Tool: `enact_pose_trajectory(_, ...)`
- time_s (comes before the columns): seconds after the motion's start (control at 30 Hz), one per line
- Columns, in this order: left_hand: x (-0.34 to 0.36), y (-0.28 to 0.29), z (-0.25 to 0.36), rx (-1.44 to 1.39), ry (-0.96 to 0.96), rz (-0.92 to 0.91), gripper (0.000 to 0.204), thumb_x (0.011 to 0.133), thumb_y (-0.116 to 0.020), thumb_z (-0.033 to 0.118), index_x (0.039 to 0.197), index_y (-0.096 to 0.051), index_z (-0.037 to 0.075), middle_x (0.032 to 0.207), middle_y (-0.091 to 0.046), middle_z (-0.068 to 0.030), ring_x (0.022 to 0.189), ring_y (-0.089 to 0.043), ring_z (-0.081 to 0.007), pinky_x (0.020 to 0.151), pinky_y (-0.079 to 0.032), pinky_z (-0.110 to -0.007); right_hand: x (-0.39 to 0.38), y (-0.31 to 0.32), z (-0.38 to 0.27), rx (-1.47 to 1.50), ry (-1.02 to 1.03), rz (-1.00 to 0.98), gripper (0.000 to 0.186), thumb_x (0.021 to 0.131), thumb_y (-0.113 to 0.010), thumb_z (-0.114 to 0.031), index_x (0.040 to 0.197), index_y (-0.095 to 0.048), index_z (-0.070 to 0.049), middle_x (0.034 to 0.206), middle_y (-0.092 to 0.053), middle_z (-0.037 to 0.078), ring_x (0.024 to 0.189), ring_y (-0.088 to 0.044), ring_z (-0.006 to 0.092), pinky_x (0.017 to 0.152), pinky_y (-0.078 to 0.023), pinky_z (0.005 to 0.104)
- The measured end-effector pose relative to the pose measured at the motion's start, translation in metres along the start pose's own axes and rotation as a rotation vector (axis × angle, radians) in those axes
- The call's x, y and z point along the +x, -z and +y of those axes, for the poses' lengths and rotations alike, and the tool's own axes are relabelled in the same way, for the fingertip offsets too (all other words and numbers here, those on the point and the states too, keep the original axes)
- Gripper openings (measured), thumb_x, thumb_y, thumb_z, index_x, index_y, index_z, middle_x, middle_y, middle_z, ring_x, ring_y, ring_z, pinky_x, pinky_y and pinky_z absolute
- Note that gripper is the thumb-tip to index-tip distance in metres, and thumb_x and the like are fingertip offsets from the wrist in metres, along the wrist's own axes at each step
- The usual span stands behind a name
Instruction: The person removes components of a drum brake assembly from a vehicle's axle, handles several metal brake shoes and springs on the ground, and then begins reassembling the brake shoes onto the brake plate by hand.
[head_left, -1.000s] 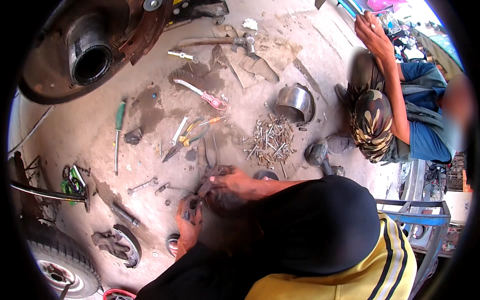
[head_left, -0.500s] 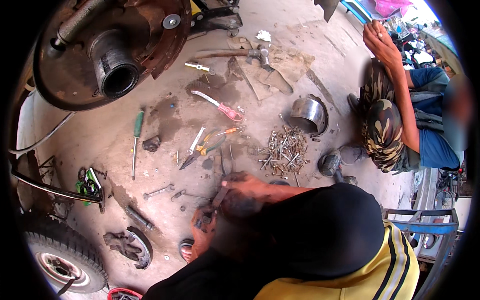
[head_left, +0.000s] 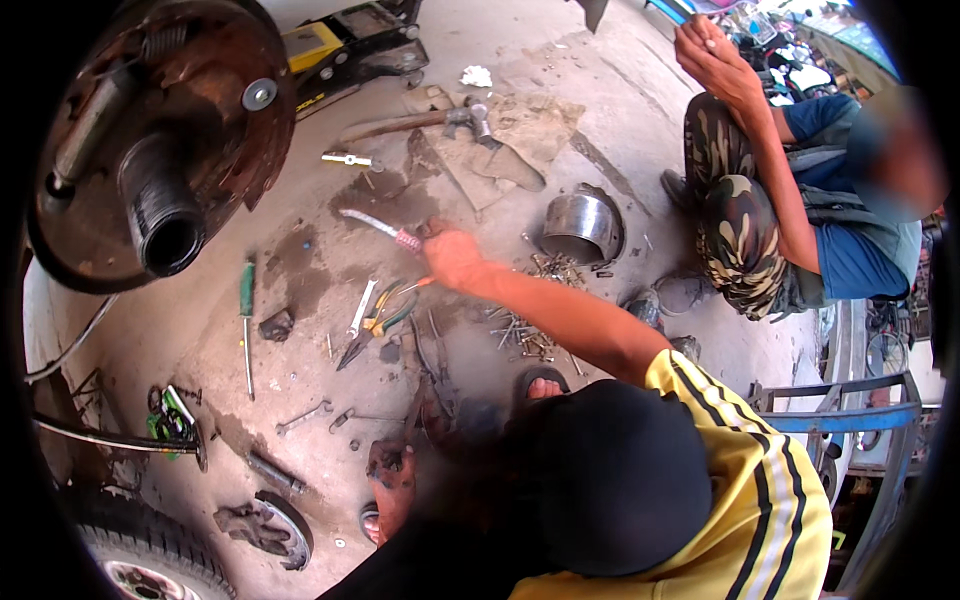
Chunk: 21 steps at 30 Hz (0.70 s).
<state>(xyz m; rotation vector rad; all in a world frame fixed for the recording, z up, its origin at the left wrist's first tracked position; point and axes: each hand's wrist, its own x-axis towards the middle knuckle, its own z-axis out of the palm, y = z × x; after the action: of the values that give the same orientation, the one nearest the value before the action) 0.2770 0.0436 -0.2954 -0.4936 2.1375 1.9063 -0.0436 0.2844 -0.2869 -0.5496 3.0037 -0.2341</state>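
Note:
My right hand (head_left: 455,258) reaches out over the floor with its fingers closed round the pink grip (head_left: 408,241) of a curved white-bladed tool. Just below it lie pliers (head_left: 370,330), an open-ended wrench (head_left: 362,305) and a heap of bolts (head_left: 525,330), partly hidden by my arm. My left hand (head_left: 390,480) is low in the middle, blackened, its fingers curled on something dark I cannot make out. Dark metal pieces (head_left: 435,390) and small wrenches (head_left: 305,418) lie close to it.
A hub assembly (head_left: 160,180) overhangs the upper left, near a jack (head_left: 355,50). A tire (head_left: 140,550) is at lower left. A squatting co-worker (head_left: 830,240) is at right beside a blue metal frame (head_left: 840,418). A hammer (head_left: 400,122) and metal drum (head_left: 575,220) lie beyond my hands.
My right hand has left the dark part beside my left hand and moved up and forward onto the pink-handled tool. The view has shifted; more yellow sleeve shows.

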Motion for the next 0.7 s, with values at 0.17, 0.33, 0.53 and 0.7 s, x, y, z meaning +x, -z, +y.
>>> enact_pose_trajectory(0.17, 0.000, -0.001, 0.007, -0.030, 0.020, 0.007, 0.008, 0.095, -0.061, 0.000, 0.098, -0.054, 0.000, 0.088, -0.062, -0.0088, 0.079, -0.058, -0.0142, 0.071, -0.048, -0.028, -0.014, 0.002, -0.013, 0.277, -0.131, -0.152, 0.028, 0.085, -0.063, -0.027, 0.084, -0.069, 0.000, 0.089, -0.071, 0.019, 0.096, -0.067, 0.0349, 0.088, -0.053, 0.0417)
enact_pose_trajectory(0.33, 0.001, 0.005, 0.004, -0.056, -0.005, 0.011, 0.009, 0.095, -0.062, 0.000, 0.097, -0.053, 0.000, 0.087, -0.060, -0.0077, 0.080, -0.057, -0.0132, 0.072, -0.047, -0.027, -0.049, 0.017, -0.003, 1.086, -0.185, -0.109, 0.014, 0.085, -0.071, -0.016, 0.091, -0.070, -0.003, 0.079, -0.069, 0.008, 0.076, -0.063, 0.0173, 0.068, -0.051, 0.0327)
enact_pose_trajectory(0.53, 0.005, 0.001, 0.002, -0.039, 0.001, -0.030, 0.009, 0.096, -0.062, 0.001, 0.098, -0.053, 0.001, 0.084, -0.061, -0.0065, 0.077, -0.056, -0.0126, 0.072, -0.047, -0.026, -0.038, 0.081, 0.083, 0.771, -0.430, 0.557, 0.036, 0.088, -0.075, -0.013, 0.122, -0.066, -0.004, 0.111, -0.072, 0.013, 0.098, -0.065, 0.0187, 0.086, -0.052, 0.0325)
enact_pose_trajectory(0.7, 0.004, 0.006, 0.001, -0.218, 0.127, 0.037, 0.011, 0.095, -0.064, 0.002, 0.099, -0.054, 0.003, 0.086, -0.063, -0.0062, 0.075, -0.058, -0.0124, 0.070, -0.047, -0.025, -0.057, 0.068, 0.068, 0.920, -0.331, 0.255, 0.024, 0.089, -0.075, -0.016, 0.110, -0.069, -0.006, 0.094, -0.071, 0.003, 0.084, -0.064, 0.0139, 0.080, -0.053, 0.0323)
